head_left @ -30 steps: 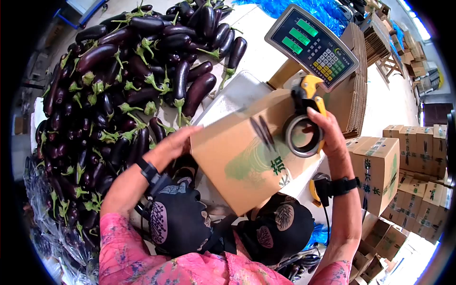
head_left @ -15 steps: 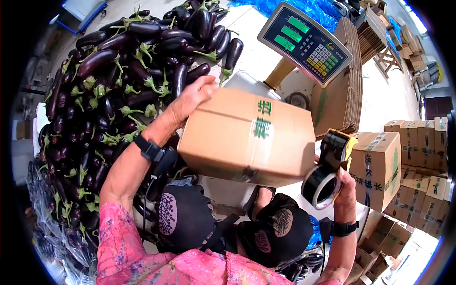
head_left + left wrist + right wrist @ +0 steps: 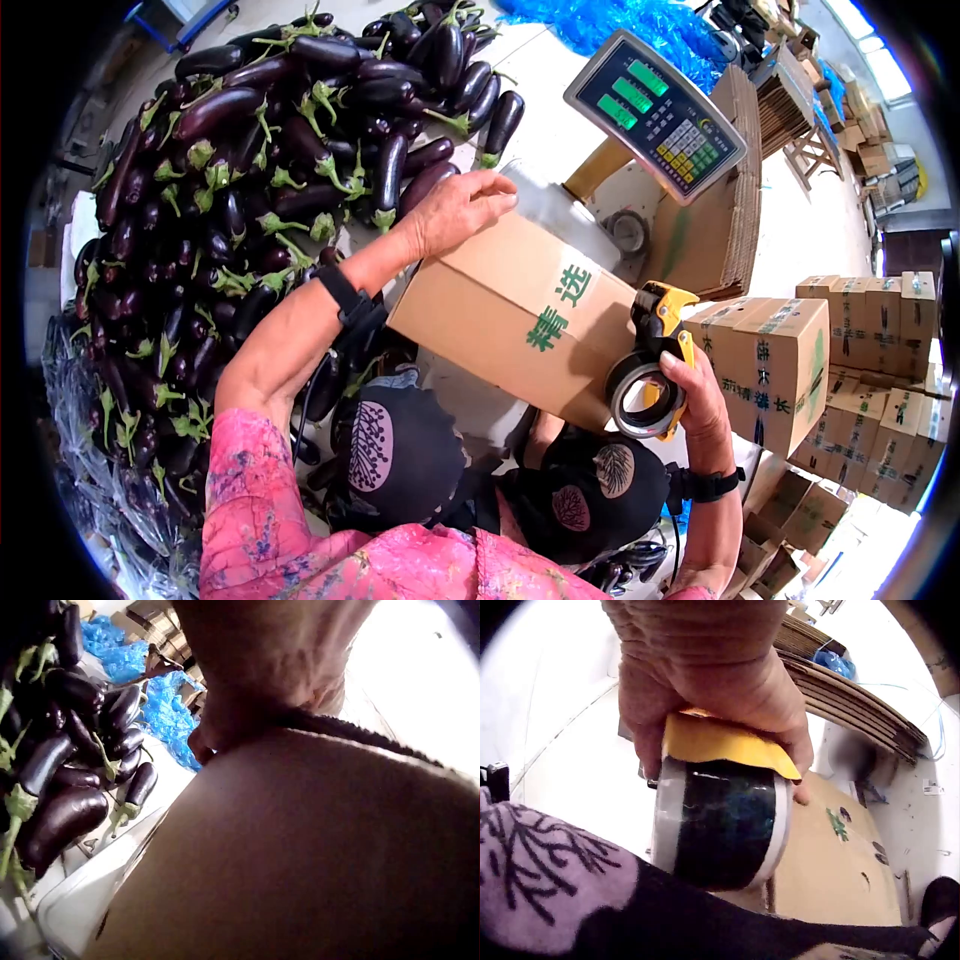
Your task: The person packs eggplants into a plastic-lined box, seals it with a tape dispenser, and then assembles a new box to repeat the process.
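Observation:
A cardboard box (image 3: pixel 490 295) with green characters sits tilted in front of the person, partly over a pale tray. The left hand (image 3: pixel 462 212) rests on its far-left edge with fingers extended; in the left wrist view that hand (image 3: pixel 270 667) lies over the edge of the box (image 3: pixel 300 847). At the box's near-right corner, the right hand (image 3: pixel 697 398) grips a yellow-and-black tape dispenser (image 3: pixel 655 365). The right wrist view shows the right hand (image 3: pixel 712 675) curled around its yellow part, above the dark tape roll (image 3: pixel 724 825); some fingertips are hidden.
Piled eggplants (image 3: pixel 230 220) fill the left side. Beyond the box stand a scale display (image 3: pixel 655 115), a loose tape roll (image 3: pixel 627 232) and flattened cardboard (image 3: pixel 710 220). Printed boxes (image 3: pixel 770 370) are stacked at right, and blue plastic (image 3: pixel 620 30) lies at the back.
The box has turned, so a different printed face is up. The left hand has moved from its left side to the far-left edge. The dispenser swung down beside the box, then back against its near-right corner.

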The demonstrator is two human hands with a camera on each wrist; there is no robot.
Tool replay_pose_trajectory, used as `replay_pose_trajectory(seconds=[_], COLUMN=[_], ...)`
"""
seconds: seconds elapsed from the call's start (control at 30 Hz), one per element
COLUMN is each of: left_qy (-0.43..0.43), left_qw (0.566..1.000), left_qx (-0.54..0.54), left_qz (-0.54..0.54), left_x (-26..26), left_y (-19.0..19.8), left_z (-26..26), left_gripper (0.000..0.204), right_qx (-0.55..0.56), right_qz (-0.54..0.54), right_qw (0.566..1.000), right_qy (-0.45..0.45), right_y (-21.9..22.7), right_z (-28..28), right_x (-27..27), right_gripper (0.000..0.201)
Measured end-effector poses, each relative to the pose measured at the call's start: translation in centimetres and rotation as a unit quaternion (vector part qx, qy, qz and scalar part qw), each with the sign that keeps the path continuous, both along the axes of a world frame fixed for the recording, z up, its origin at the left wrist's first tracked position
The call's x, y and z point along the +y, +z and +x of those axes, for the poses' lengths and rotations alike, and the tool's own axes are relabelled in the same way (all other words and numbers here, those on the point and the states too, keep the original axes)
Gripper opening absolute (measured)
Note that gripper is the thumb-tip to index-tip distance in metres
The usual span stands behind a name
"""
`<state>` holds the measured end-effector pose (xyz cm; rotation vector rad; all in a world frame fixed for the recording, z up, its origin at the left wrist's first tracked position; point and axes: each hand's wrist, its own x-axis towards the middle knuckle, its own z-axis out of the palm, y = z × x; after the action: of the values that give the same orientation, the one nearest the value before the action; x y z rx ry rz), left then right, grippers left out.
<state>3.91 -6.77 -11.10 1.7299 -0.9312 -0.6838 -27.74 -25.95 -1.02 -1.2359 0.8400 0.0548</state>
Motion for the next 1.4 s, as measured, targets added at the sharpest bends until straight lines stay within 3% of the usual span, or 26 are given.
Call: replay_pose_trajectory(seconds=[0.17,0.23,0.27,0.3,0.4,0.5,0.6,0.63,0.8,0.87,1.0,1.07,1.13,1.17,1.27,1.3,1.4], left_qy=[0.026,-0.020,-0.042,0.015,0.060,0.039,0.041,0.046,0.052,0.063,0.157,0.112,0.016,-0.018,-0.017,-0.027,-0.014], left_qw=[0.976,0.914,0.865,0.865,0.849,0.872,0.874,0.874,0.868,0.891,0.896,0.975,0.973,0.957,0.935,0.952,0.951], left_qx=[-0.213,-0.404,-0.498,-0.488,-0.518,-0.475,-0.472,-0.473,-0.481,-0.444,-0.385,-0.124,0.177,0.241,0.324,0.275,0.281], left_qz=[-0.030,0.026,0.054,0.119,0.084,0.114,0.109,0.102,0.113,0.061,-0.152,-0.147,-0.148,-0.160,-0.146,-0.131,-0.130], left_x=[0.5,0.6,0.6,0.8,0.2,-0.2,-0.6,-0.8,-1.0,-0.2,0.2,1.6,4.1,4.8,5.8,6.1,6.5], left_y=[-1.6,-2.4,-2.5,0.2,-0.2,-0.6,-1.1,-1.4,-0.9,-0.7,0.3,1.7,5.6,6.6,8.0,8.2,8.4], left_z=[-0.2,-1.0,-1.1,-3.1,-4.2,-3.7,-3.1,-3.1,-3.5,-3.6,-2.6,-2.8,-3.8,-4.0,-4.5,-4.3,-4.6], left_gripper=[0.024,0.026,0.028,0.035,0.040,0.040,0.038,0.038,0.032,0.033,0.038,0.053,0.062,0.073,0.082,0.075,0.055], right_qx=[0.069,0.110,0.105,0.100,0.091,0.085,0.168,0.116,0.077,0.039,-0.117,-0.113,-0.099,-0.084,-0.089,-0.086,-0.069], right_qz=[-0.099,-0.175,-0.161,-0.147,-0.121,-0.132,-0.331,-0.417,-0.437,-0.379,-0.409,-0.453,-0.506,-0.506,-0.516,-0.522,-0.539], right_qw=[0.988,0.973,0.975,0.976,0.984,0.984,0.909,0.877,0.865,0.895,0.869,0.846,0.814,0.816,0.809,0.803,0.792], right_qy=[0.092,0.107,0.114,0.122,0.097,0.089,0.193,0.209,0.236,0.234,0.251,0.257,0.267,0.267,0.267,0.275,0.277], right_y=[0.4,0.2,0.3,0.5,0.3,0.6,3.8,4.3,6.0,6.8,6.4,6.2,6.2,6.2,4.9,4.8,4.4], right_z=[1.4,1.6,1.7,1.7,1.2,2.0,3.1,3.3,6.2,7.8,8.8,9.1,9.6,9.9,10.8,11.0,11.6], right_x=[-0.4,-0.5,-0.6,-0.9,-0.8,-0.5,0.6,1.2,3.1,4.6,5.2,5.4,5.9,6.4,6.8,6.9,7.6], right_gripper=[0.059,0.061,0.061,0.061,0.060,0.056,0.056,0.058,0.058,0.057,0.065,0.071,0.071,0.071,0.070,0.070,0.070])
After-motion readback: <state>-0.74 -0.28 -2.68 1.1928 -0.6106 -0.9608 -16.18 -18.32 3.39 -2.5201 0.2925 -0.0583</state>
